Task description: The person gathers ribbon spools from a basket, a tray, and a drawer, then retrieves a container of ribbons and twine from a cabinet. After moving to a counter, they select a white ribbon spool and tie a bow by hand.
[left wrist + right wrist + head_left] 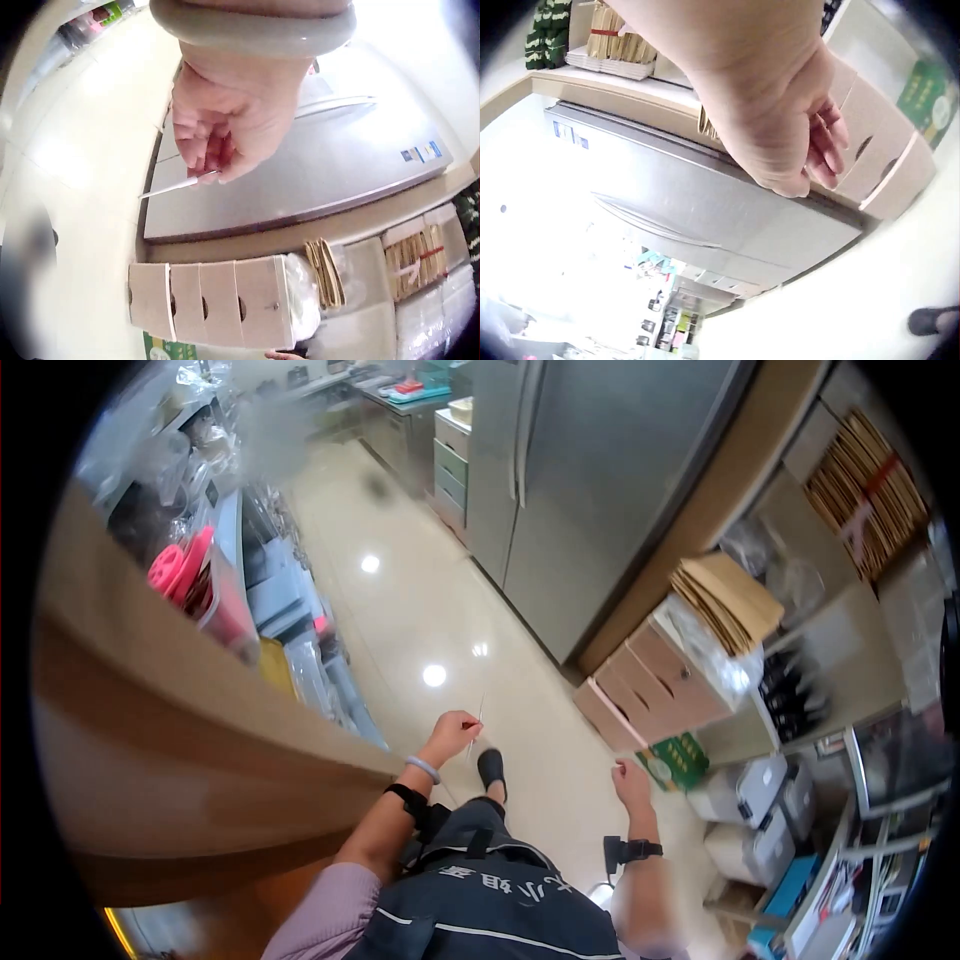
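In the head view my left hand (453, 734) is held out over the floor, pinching a thin, pale, rod-like tool (481, 712). The left wrist view shows this slim white rod (169, 187) between thumb and fingers, with a short metallic end by the fingertips; its exact kind I cannot tell. Part of it is hidden inside the left hand (232, 124). My right hand (632, 784) hangs at my side, near the pink drawer unit (650, 685). Seen from the right wrist, the right hand (810, 142) has loosely bent fingers and holds nothing.
A tall steel fridge (600, 470) stands ahead, right of the tiled floor (400, 610). Brown paper bags (727, 603) lie on the drawer unit. Storage boxes (750, 810) are stacked at right. A wooden edge (250, 690) and crowded shelves (230, 560) line the left.
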`<control>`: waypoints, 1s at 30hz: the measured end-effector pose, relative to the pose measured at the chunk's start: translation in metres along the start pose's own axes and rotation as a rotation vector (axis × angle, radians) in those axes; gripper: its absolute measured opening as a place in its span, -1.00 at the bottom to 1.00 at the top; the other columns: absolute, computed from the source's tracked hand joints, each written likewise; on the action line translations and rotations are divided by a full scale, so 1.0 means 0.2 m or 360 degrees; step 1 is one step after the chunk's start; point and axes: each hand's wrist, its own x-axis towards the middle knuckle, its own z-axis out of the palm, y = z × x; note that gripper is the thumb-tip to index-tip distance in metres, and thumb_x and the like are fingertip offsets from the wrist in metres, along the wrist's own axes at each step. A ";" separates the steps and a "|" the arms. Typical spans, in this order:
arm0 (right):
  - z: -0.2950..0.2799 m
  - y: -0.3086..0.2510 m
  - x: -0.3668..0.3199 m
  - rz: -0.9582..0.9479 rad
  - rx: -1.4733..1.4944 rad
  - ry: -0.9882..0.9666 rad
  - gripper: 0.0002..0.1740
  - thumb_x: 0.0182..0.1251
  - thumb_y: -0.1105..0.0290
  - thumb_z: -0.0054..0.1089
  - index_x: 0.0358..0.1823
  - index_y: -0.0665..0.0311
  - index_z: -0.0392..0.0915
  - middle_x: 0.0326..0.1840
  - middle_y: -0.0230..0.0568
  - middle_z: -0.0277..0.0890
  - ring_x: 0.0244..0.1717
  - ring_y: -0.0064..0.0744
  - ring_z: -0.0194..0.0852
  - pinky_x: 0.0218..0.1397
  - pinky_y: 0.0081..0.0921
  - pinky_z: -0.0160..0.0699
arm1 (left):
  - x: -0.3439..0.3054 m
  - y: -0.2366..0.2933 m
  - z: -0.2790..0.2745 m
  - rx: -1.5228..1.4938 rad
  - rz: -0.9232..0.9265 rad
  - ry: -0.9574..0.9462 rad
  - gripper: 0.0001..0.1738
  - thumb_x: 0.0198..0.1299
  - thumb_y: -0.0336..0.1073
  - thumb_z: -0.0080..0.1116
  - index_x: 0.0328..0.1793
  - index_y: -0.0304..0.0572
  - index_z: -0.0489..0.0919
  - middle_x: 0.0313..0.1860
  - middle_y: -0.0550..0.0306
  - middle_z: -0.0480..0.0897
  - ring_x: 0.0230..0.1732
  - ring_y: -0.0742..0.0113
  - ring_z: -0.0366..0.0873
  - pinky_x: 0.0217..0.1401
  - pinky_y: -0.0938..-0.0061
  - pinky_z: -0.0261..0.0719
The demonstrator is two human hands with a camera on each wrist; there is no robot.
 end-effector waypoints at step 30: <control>0.90 -2.67 4.05 -0.1045 -0.0412 -0.0959 -0.63 0.16 0.15 0.10 -0.15 0.26 0.58 -0.20 0.06 0.57 -0.11 0.03 0.51 -0.03 -0.14 0.49 | 2.61 -0.30 -2.38 0.0446 -0.0659 0.1025 -0.76 -0.10 -0.25 0.37 -0.51 -0.27 0.59 -0.58 0.02 0.60 -0.53 0.24 0.56 -0.44 0.41 0.50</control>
